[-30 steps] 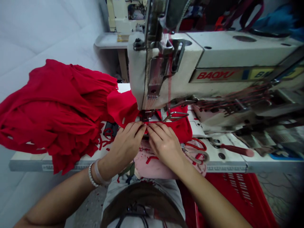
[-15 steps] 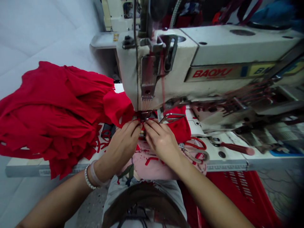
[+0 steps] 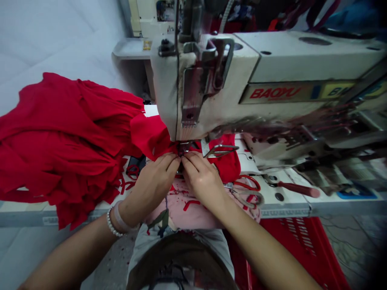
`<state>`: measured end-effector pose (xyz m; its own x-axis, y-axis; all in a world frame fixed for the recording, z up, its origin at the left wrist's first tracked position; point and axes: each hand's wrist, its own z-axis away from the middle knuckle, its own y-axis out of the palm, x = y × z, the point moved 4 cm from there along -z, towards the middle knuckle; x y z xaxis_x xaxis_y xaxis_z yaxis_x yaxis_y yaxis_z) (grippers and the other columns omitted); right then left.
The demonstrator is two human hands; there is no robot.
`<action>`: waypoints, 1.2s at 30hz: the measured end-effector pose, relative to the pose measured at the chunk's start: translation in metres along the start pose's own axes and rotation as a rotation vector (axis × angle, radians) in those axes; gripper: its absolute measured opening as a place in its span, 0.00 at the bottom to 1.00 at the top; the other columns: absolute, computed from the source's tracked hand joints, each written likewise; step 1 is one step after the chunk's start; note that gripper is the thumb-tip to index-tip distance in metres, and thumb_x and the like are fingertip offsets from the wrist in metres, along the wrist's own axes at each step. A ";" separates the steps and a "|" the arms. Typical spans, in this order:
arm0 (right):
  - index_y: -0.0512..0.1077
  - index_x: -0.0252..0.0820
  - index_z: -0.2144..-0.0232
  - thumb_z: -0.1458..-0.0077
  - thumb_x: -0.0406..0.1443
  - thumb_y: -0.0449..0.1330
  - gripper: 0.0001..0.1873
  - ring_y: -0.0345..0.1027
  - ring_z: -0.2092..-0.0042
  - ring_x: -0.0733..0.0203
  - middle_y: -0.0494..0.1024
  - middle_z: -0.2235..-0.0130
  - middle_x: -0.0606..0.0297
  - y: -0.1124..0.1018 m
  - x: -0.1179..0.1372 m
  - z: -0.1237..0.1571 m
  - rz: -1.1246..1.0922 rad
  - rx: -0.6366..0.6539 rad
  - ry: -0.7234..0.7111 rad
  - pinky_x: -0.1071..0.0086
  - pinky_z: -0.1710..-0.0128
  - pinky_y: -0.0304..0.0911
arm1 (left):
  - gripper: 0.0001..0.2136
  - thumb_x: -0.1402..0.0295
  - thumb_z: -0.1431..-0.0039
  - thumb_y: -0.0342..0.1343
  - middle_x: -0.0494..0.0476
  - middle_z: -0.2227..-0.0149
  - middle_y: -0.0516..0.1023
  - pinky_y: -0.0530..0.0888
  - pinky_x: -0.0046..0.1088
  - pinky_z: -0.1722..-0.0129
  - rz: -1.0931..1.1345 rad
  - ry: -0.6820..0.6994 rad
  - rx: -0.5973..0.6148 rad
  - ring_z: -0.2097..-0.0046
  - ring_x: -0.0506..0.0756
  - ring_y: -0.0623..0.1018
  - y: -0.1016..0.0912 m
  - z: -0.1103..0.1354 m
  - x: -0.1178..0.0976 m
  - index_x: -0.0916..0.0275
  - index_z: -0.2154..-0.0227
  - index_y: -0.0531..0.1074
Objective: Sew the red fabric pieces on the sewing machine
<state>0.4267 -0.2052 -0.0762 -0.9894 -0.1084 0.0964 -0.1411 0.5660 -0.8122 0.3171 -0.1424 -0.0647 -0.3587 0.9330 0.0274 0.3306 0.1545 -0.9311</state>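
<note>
My left hand (image 3: 154,181) and my right hand (image 3: 201,177) sit side by side just in front of the needle area (image 3: 184,147) of a white BAOQYU sewing machine (image 3: 272,92). The fingers of both hands are pressed together, with their tips pinching the edge of a red fabric piece (image 3: 225,161) under the presser foot. A beaded bracelet and a band circle my left wrist. A big pile of red fabric (image 3: 66,141) lies to the left and reaches up to the machine head.
Red-handled scissors (image 3: 248,189) and a red-handled screwdriver (image 3: 298,188) lie on the machine table (image 3: 290,205) to the right. Red thread scraps litter a pink cloth (image 3: 187,209) at the table's front edge. A red plastic crate (image 3: 296,249) stands below right. Another sewing machine (image 3: 145,24) is behind.
Both hands have crept slightly forward, fingertips closer under the presser foot. The view has shifted a little; the fabric pile sits about the same.
</note>
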 end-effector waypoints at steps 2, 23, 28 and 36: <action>0.74 0.28 0.54 0.38 0.26 0.51 0.15 0.68 0.48 0.51 0.77 0.52 0.48 -0.007 0.001 0.005 0.006 -0.016 -0.063 0.59 0.50 0.71 | 0.13 0.80 0.36 0.45 0.64 0.52 0.75 0.76 0.37 0.50 0.059 -0.016 -0.026 0.52 0.58 0.76 0.000 0.003 0.005 0.67 0.52 0.69; 0.74 0.36 0.57 0.41 0.27 0.57 0.11 0.68 0.57 0.57 0.77 0.58 0.54 -0.039 0.002 0.006 -0.165 -0.150 -0.145 0.63 0.60 0.68 | 0.06 0.63 0.39 0.57 0.49 0.64 0.79 0.75 0.23 0.67 1.559 -0.721 -0.603 0.62 0.50 0.78 -0.022 0.011 0.072 0.58 0.66 0.76; 0.74 0.29 0.54 0.39 0.29 0.53 0.14 0.66 0.56 0.52 0.76 0.55 0.47 -0.011 -0.004 0.011 0.095 -0.008 -0.167 0.58 0.61 0.68 | 0.09 0.72 0.36 0.53 0.60 0.59 0.78 0.74 0.30 0.57 0.471 -0.049 -0.180 0.58 0.54 0.77 -0.016 -0.004 0.023 0.63 0.61 0.78; 0.71 0.29 0.49 0.39 0.28 0.52 0.17 0.67 0.51 0.52 0.76 0.52 0.48 -0.016 -0.002 0.015 -0.119 -0.099 0.006 0.58 0.50 0.69 | 0.16 0.76 0.37 0.51 0.64 0.55 0.74 0.75 0.38 0.59 -0.146 0.005 0.031 0.58 0.60 0.73 -0.016 0.010 -0.007 0.68 0.47 0.71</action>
<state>0.4318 -0.2260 -0.0717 -0.9657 -0.1749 0.1918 -0.2595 0.6273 -0.7343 0.3060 -0.1548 -0.0538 -0.3968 0.9029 0.1654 0.2477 0.2789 -0.9278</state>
